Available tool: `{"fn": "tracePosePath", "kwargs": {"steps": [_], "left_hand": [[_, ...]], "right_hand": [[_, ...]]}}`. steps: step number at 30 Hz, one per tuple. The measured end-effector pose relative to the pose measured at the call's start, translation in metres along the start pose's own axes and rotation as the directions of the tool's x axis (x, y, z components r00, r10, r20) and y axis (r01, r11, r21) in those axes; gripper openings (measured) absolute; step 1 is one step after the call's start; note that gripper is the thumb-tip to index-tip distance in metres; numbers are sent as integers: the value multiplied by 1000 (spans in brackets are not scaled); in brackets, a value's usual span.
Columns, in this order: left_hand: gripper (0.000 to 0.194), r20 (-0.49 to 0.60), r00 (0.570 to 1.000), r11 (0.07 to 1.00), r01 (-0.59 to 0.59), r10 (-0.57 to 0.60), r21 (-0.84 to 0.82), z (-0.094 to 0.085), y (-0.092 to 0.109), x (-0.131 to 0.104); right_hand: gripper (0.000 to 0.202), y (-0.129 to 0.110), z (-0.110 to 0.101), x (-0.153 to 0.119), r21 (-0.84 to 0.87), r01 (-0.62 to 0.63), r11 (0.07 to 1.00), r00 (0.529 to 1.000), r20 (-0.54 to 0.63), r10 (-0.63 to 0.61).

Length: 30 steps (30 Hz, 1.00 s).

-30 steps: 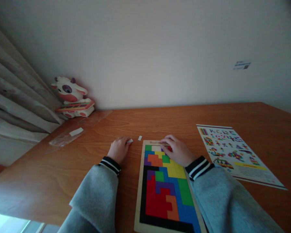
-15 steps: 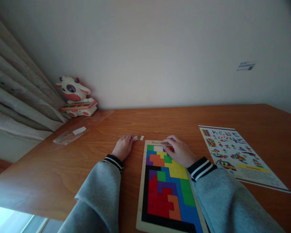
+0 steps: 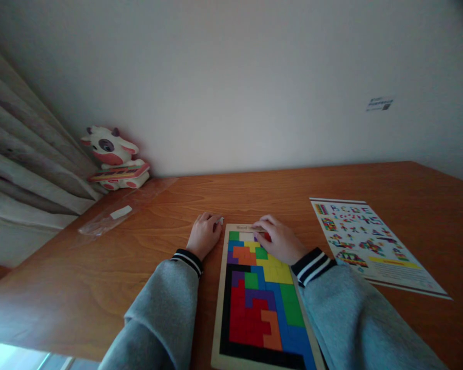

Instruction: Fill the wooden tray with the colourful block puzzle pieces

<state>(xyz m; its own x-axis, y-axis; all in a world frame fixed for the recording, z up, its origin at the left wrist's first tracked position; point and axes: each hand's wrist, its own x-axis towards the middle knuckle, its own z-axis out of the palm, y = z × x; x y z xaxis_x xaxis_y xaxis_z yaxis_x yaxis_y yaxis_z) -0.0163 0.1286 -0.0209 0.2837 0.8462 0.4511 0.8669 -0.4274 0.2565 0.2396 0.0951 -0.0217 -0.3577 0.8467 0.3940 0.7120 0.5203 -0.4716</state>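
A wooden block puzzle board (image 3: 218, 329) lies on the table, its tray filled with coloured pieces. My right hand (image 3: 281, 240) rests over the board's upper right corner, thumb and fingers apart. A red piece (image 3: 267, 237) shows between them, lying in the tray. Near the board's upper left corner, my left hand (image 3: 205, 234) lies on the table with fingers curled. A small white piece (image 3: 220, 220) pokes out at its fingertips. A whitish patch (image 3: 246, 236) shows in the top row, beside a green piece (image 3: 234, 236).
A printed pattern sheet (image 3: 370, 241) lies right of the board. At the back left sits a toy cow with a keyboard (image 3: 118, 159), near a clear plastic wrapper (image 3: 96, 226). A curtain (image 3: 31, 154) hangs at the left; a wall (image 3: 231, 92) stands behind the table (image 3: 170, 205).
My left hand has shifted right, over the loose white pieces; only one still shows at its fingertips. My right hand stays on the board. The view has turned slightly.
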Motion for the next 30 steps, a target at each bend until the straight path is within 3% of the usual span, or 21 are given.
{"fn": "tracePosePath", "kwargs": {"steps": [9,16,24,30], "left_hand": [[20,13,998,997,60,-60,47,1,9,2],[19,60,998,1000,7,-8,19,0,5,4],[28,-26,997,978,73,-69,194,-7,3,3],[23,36,999,995,1,-4,100,-1,-3,3]], "right_hand": [[17,1,1,0,1,-1,1000,1000,4,1],[18,-2,-1,0,-3,-6,1000,1000,8,6],[18,-3,-1,0,3,-11,1000,1000,6,11],[18,-2,-1,0,8,-5,1000,1000,5,5]]}}
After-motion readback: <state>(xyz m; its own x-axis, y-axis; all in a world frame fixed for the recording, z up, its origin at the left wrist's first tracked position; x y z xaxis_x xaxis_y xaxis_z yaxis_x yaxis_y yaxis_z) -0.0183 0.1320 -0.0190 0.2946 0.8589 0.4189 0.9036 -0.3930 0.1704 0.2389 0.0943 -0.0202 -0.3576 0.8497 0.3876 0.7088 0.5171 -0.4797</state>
